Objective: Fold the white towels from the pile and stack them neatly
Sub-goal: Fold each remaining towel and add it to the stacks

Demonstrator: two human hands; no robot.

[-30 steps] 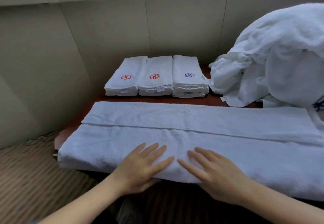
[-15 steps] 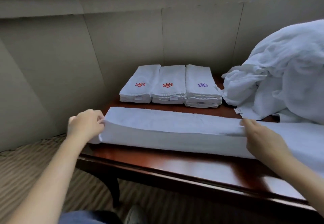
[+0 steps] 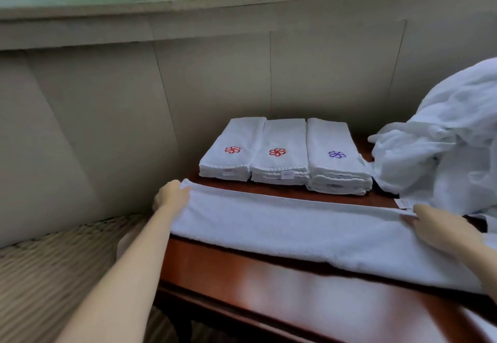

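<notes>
A long white towel [image 3: 295, 227], folded lengthwise into a narrow strip, lies across the dark red wooden table [image 3: 269, 283]. My left hand [image 3: 170, 197] grips its left end at the far corner, fingers curled round the edge. My right hand [image 3: 441, 231] lies on the strip further right, fingers pointing left along its far edge, beside a small label. Three stacks of folded white towels [image 3: 282, 151] stand side by side at the back, two with red emblems, one with purple. A heap of loose white towels [image 3: 443, 149] rises at the right.
A beige panelled wall [image 3: 107, 117] runs behind and to the left of the table, with a window ledge above. Striped carpet [image 3: 53, 262] covers the floor at the left. The table's glossy front edge runs diagonally toward the lower right.
The towel went from a wide fold under both flat hands to a narrow strip. My hands moved apart to its left end and right part. The view tilted up, showing the window.
</notes>
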